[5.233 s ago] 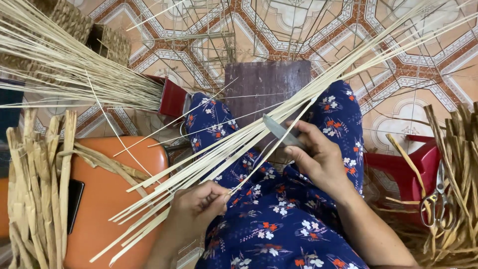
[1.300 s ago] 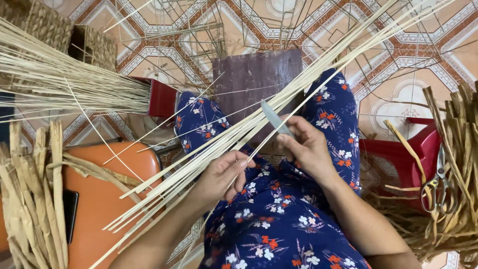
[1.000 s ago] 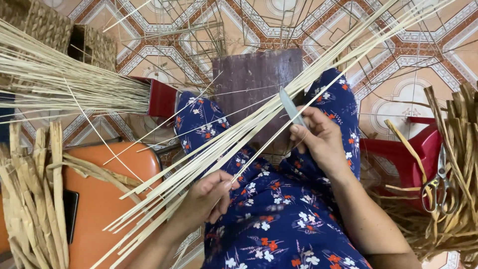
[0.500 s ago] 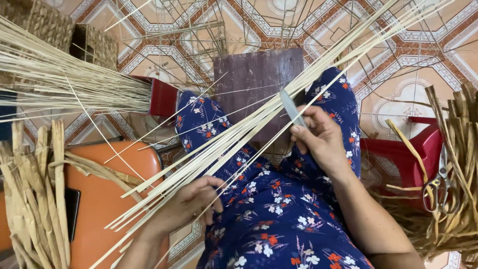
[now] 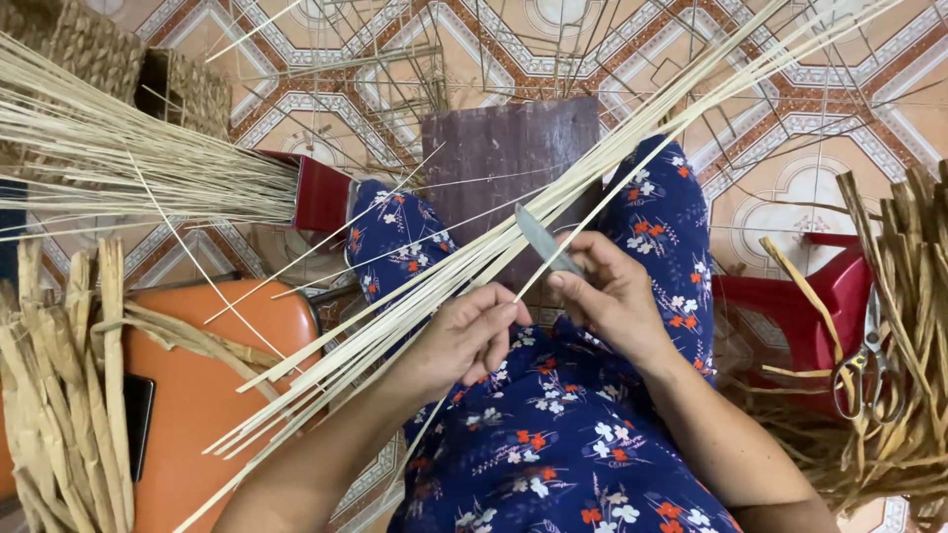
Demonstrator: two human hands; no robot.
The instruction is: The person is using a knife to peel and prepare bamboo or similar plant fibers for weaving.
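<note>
Two hands are working: our left hand [image 5: 464, 336] is pinching the long thin strips [image 5: 415, 296] lying across our lap, our right hand [image 5: 612, 296] is gripping the knife [image 5: 546, 242]. Strips seem light, bendy; we are holding near the middle.

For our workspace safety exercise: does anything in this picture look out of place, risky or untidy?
Mostly an orderly craft spot. Two things stand out: scissors hang half buried in the dried strips at the far right, easy to lose, and the right hand holds a bare knife blade over the lap beside the left hand.
</note>
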